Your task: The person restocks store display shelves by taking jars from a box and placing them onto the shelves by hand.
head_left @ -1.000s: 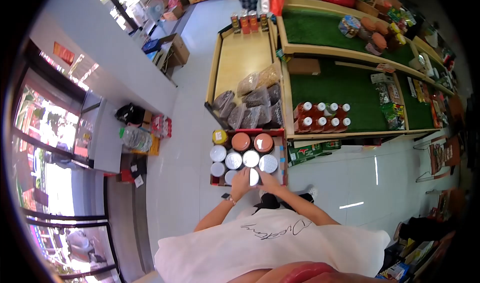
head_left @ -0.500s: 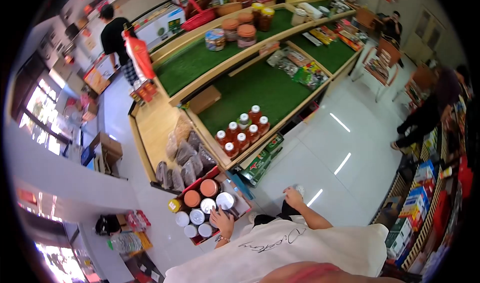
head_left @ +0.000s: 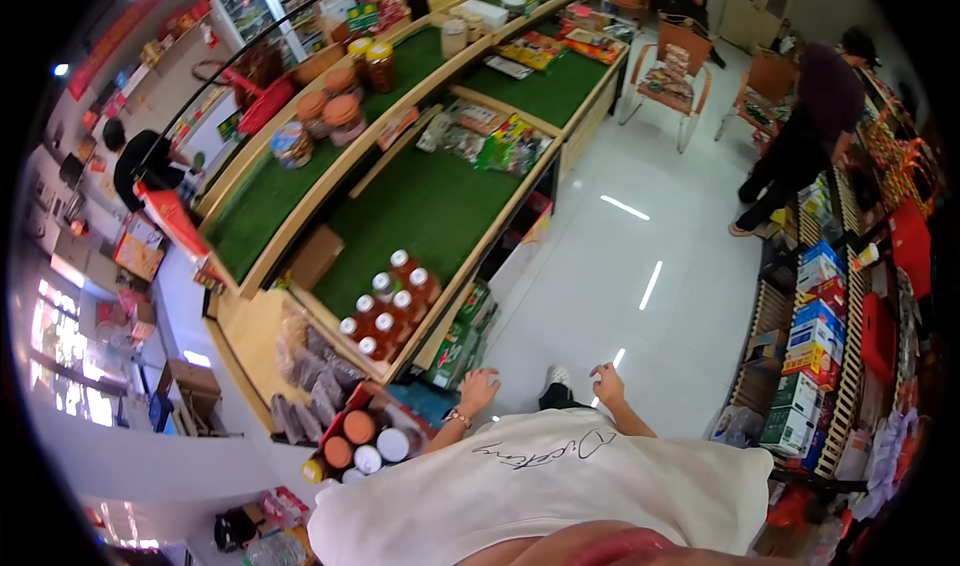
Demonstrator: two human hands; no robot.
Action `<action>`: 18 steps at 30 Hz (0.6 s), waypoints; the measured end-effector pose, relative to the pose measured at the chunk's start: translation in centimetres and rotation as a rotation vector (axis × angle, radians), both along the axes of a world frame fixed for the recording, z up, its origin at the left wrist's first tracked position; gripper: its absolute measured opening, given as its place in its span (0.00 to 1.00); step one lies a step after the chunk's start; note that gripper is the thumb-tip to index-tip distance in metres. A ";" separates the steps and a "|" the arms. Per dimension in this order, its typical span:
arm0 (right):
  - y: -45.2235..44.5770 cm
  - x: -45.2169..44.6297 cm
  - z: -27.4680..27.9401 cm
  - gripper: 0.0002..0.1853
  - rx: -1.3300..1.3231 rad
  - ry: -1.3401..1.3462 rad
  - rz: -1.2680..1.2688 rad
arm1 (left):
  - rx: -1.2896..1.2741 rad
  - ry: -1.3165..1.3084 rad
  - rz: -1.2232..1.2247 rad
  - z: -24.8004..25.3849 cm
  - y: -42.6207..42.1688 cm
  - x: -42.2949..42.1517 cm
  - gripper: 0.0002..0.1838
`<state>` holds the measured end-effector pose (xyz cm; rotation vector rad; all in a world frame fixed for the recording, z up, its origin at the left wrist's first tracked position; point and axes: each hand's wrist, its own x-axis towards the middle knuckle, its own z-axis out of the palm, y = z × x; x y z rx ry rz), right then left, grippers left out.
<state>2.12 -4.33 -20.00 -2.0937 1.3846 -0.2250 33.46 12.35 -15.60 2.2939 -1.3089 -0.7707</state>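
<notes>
My left hand (head_left: 478, 392) hangs in the air with loosely bent fingers, holding nothing. Near it is a red-edged box of jars (head_left: 352, 434) with orange and white lids, partly hidden by my white shirt. Green cartons (head_left: 465, 346) lie under the display stand, just beyond that hand. Out over the tiled floor, my right hand (head_left: 607, 383) is also bare, its fingers slightly curled and apart. Bottles of reddish-brown liquid with white caps (head_left: 387, 313) stand on the stand's green mat, in front of my left hand and out of its reach.
The wooden display stand (head_left: 470, 256) runs along the left, with jars and packets on it. Bagged dark goods (head_left: 325, 391) lie at its near corner. Stocked shelves (head_left: 815, 356) line the right. A person (head_left: 805, 126) stands by them; chairs (head_left: 670, 84) are farther back.
My left hand has left the jar lids and moved to the right, off the box. My view has turned right and shifted forward, and the box now sits lower left.
</notes>
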 end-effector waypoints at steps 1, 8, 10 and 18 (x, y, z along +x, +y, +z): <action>-1.3 -1.2 -0.2 0.15 0.012 0.013 -0.019 | 0.073 0.048 -0.079 -1.0 -2.0 -0.2 0.18; -13.8 -7.8 -1.5 0.17 0.172 0.111 -0.235 | 0.195 0.271 -0.136 -9.8 -9.5 -0.7 0.18; -17.2 -8.9 -1.3 0.17 0.185 0.169 -0.251 | 0.302 0.255 -0.036 -13.0 -9.5 -0.1 0.18; -21.1 -9.4 -3.6 0.15 0.284 0.210 -0.402 | 0.522 0.299 -0.110 -14.5 -14.6 1.3 0.19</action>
